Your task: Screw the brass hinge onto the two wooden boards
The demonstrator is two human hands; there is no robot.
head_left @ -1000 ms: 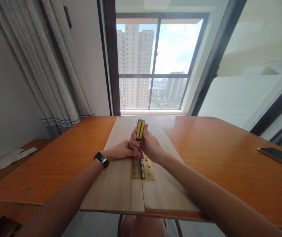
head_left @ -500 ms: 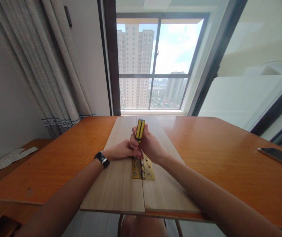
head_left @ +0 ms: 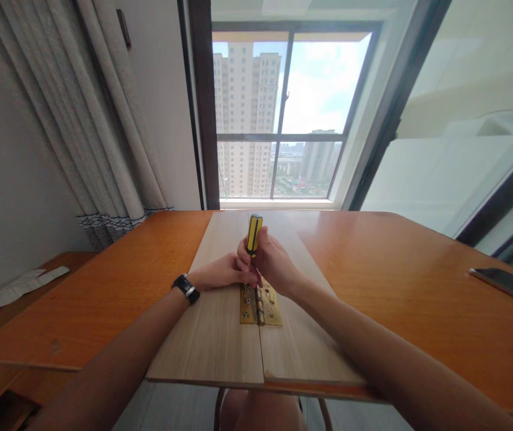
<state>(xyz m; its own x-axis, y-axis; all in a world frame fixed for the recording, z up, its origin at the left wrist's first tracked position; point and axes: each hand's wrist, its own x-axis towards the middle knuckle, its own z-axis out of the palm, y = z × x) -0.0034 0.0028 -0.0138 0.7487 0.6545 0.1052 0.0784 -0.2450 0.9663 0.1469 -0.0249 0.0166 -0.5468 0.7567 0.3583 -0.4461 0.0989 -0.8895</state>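
My right hand [head_left: 278, 263] is closed around a screwdriver [head_left: 254, 236] with a yellow and black handle, held steeply above a brass hinge [head_left: 249, 312]. My left hand [head_left: 221, 272] rests on the left wooden board [head_left: 206, 347], its fingertips brought together under the handle at the hinge's far end. What those fingertips pinch, if anything, is hidden. The hinge lies open flat across the seam between the left board and the right board [head_left: 303, 353]. Several screws show in its left leaf. Both hands cover the hinge's far part and the screwdriver's tip.
The boards lie on an orange-brown wooden table [head_left: 373, 281]. A phone [head_left: 510, 288] lies near the table's right edge. Off to the left, white strips [head_left: 25, 287] lie on a lower wooden surface. A window [head_left: 278, 114] stands behind the table, with a grey curtain [head_left: 81, 108] at left.
The screwdriver's handle and my right hand have shifted very slightly, with the handle tilted a little to the left. My left hand stays at the hinge.
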